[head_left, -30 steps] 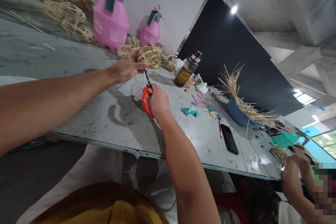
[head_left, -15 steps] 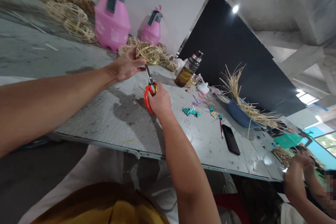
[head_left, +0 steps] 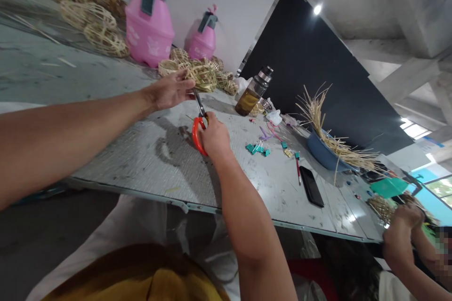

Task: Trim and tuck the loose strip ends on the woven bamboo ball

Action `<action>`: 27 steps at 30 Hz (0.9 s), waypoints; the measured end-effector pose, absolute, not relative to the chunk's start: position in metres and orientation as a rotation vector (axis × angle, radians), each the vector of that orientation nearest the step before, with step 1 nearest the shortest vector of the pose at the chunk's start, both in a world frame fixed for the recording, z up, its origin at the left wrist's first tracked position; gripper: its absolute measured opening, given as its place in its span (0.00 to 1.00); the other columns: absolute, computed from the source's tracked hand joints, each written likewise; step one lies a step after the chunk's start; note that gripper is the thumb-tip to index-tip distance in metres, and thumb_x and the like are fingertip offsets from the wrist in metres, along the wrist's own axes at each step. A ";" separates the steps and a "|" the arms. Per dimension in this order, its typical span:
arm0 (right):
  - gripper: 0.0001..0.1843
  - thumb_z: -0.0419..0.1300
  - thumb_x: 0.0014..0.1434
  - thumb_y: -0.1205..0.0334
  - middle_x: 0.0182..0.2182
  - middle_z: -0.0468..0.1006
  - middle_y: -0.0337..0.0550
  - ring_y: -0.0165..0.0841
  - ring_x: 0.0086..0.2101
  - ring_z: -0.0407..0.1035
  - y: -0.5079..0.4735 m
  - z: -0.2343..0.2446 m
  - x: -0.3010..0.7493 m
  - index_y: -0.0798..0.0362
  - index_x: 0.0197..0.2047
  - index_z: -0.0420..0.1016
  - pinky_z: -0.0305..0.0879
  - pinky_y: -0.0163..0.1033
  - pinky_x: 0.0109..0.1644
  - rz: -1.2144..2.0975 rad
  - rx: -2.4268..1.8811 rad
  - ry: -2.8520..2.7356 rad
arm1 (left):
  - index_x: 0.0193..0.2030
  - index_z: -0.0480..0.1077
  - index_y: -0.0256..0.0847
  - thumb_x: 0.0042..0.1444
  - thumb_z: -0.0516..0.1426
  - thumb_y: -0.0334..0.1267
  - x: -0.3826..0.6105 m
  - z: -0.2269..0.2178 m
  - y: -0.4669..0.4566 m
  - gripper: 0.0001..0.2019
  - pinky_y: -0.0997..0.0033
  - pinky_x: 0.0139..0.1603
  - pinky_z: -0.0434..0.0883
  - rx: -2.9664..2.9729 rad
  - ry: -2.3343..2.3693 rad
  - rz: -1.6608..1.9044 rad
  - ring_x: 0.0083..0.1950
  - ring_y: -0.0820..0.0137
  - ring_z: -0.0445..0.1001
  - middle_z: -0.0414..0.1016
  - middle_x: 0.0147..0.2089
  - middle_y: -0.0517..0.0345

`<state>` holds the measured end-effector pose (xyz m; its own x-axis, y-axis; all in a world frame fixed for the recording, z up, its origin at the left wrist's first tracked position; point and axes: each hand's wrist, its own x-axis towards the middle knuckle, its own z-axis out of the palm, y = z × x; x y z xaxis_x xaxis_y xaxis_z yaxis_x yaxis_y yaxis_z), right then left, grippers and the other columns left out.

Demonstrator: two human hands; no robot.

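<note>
Big grey counter [head_left: 141,150] out front; my left hand [head_left: 169,93] has its fingers gripping a woven bamboo ball [head_left: 203,77] above it, and my right hand [head_left: 213,137] is clenched on orange scissors [head_left: 197,124], blades touching the ball.

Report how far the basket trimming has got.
Done: finished woven bamboo baskets pile up by the pink spray bottle. In hand: the left hand holds a small woven bamboo basket while the right hand works orange-handled scissors at it. Left: loose bamboo strips fill the blue basin.
</note>
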<state>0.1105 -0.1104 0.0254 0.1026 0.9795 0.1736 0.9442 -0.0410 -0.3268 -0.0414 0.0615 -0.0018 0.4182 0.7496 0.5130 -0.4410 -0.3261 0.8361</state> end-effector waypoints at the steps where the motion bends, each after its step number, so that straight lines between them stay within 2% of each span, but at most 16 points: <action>1: 0.23 0.60 0.80 0.51 0.54 0.89 0.51 0.45 0.55 0.84 -0.111 0.028 0.110 0.48 0.72 0.73 0.75 0.40 0.56 0.143 -2.050 -1.891 | 0.56 0.78 0.62 0.58 0.71 0.55 -0.041 -0.003 0.063 0.20 0.29 0.66 0.76 1.454 0.300 1.223 0.71 0.42 0.79 0.89 0.56 0.57; 5: 0.20 0.61 0.79 0.55 0.52 0.89 0.48 0.43 0.54 0.84 -0.113 0.034 0.108 0.47 0.69 0.77 0.73 0.36 0.54 0.166 -2.064 -1.881 | 0.59 0.81 0.59 0.60 0.66 0.64 -0.042 -0.005 0.068 0.24 0.25 0.69 0.71 1.411 0.345 1.208 0.73 0.37 0.77 0.90 0.56 0.54; 10: 0.18 0.60 0.79 0.57 0.52 0.90 0.46 0.40 0.53 0.84 -0.113 0.035 0.106 0.46 0.68 0.78 0.73 0.34 0.52 0.199 -2.051 -1.832 | 0.71 0.77 0.58 0.57 0.59 0.74 -0.045 0.000 0.070 0.40 0.26 0.69 0.69 1.463 0.305 1.218 0.78 0.37 0.72 0.90 0.58 0.53; 12: 0.18 0.60 0.79 0.57 0.52 0.89 0.46 0.41 0.54 0.84 -0.113 0.034 0.106 0.47 0.68 0.78 0.73 0.34 0.53 0.202 -2.034 -1.826 | 0.73 0.76 0.57 0.54 0.58 0.77 -0.047 0.002 0.070 0.45 0.27 0.69 0.69 1.485 0.299 1.199 0.79 0.38 0.70 0.90 0.59 0.54; 16: 0.18 0.60 0.81 0.53 0.51 0.90 0.47 0.40 0.53 0.84 -0.113 0.030 0.105 0.50 0.67 0.77 0.74 0.34 0.53 0.196 -1.936 -1.829 | 0.68 0.79 0.57 0.53 0.58 0.79 -0.048 0.001 0.073 0.43 0.32 0.67 0.70 1.463 0.297 1.233 0.80 0.42 0.69 0.90 0.59 0.54; 19: 0.21 0.61 0.81 0.47 0.50 0.90 0.47 0.39 0.53 0.85 -0.111 0.025 0.105 0.52 0.67 0.76 0.75 0.34 0.53 0.186 -1.888 -1.824 | 0.68 0.79 0.57 0.53 0.58 0.80 -0.048 0.000 0.077 0.44 0.33 0.67 0.69 1.430 0.295 1.252 0.79 0.43 0.70 0.90 0.58 0.54; 22: 0.22 0.62 0.80 0.45 0.50 0.89 0.46 0.37 0.53 0.85 -0.109 0.021 0.105 0.49 0.67 0.76 0.74 0.34 0.52 0.181 -1.904 -1.840 | 0.68 0.80 0.59 0.51 0.58 0.81 -0.046 0.002 0.077 0.45 0.33 0.66 0.67 1.426 0.304 1.224 0.76 0.42 0.72 0.90 0.57 0.54; 25: 0.23 0.62 0.79 0.42 0.52 0.90 0.46 0.39 0.54 0.85 -0.109 0.023 0.108 0.46 0.67 0.79 0.74 0.35 0.53 0.181 -1.962 -1.870 | 0.66 0.80 0.62 0.49 0.56 0.83 -0.043 0.011 0.070 0.45 0.35 0.61 0.65 1.521 0.287 1.183 0.76 0.42 0.72 0.90 0.54 0.54; 27: 0.24 0.64 0.77 0.40 0.53 0.90 0.48 0.42 0.56 0.84 -0.109 0.028 0.113 0.45 0.66 0.81 0.75 0.38 0.53 0.159 -2.015 -1.873 | 0.62 0.80 0.59 0.48 0.55 0.85 -0.045 0.018 0.065 0.45 0.40 0.55 0.63 1.607 0.272 1.136 0.78 0.46 0.71 0.90 0.47 0.52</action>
<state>0.1129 -0.1092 0.0280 0.1032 0.9791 0.1750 0.9358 -0.0360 -0.3506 -0.0447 0.0652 0.0182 0.5150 0.6783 0.5241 -0.3674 -0.3777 0.8499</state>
